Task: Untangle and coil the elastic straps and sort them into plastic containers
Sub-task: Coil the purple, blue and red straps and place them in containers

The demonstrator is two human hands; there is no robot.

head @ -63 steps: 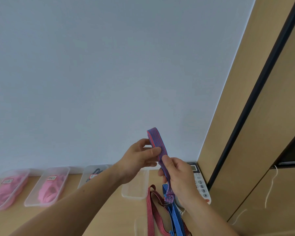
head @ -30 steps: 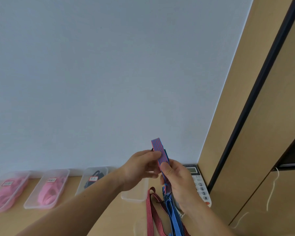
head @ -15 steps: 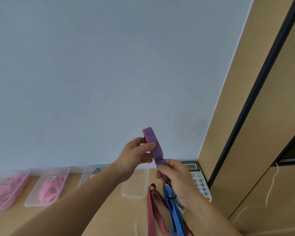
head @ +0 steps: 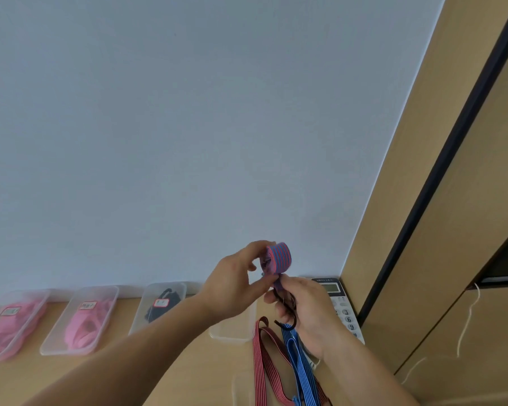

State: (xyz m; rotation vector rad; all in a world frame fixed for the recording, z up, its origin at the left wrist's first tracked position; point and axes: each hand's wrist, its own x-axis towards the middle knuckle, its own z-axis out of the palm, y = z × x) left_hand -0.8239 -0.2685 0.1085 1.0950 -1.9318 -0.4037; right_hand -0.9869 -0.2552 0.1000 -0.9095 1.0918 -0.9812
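- While both hands work low in the middle of the frame, a plain pale wall (head: 188,127) fills most of the view, from the upper left down to the desk.
- Desk (head: 159,373): light wood, running along the bottom edge.
- At the right stand tan wood panels (head: 481,200), crossed by a dark strip (head: 443,159) that runs diagonally; a thin white cord (head: 469,315) hangs at the lower right.
- Left hand (head: 235,285) pinches the coil (head: 280,257), a rolled red-and-blue strap, between thumb and fingers, up in front of the wall.
- Right hand (head: 308,315), fingers curled, grips the coil's tail just beneath it; a black hook (head: 290,320) shows against the palm.
- Four clear boxes line the foot of the wall: first box (head: 39,294) and second box (head: 71,350) at lower left hold pink straps, third box (head: 138,317) holds black ones, and fourth box (head: 232,332) is partly hidden by the left wrist.
- Red strap (head: 260,361) and blue strap (head: 301,364) lie on the desk at bottom centre.
- Phone (head: 342,306) sits in the corner, partly behind the right hand.
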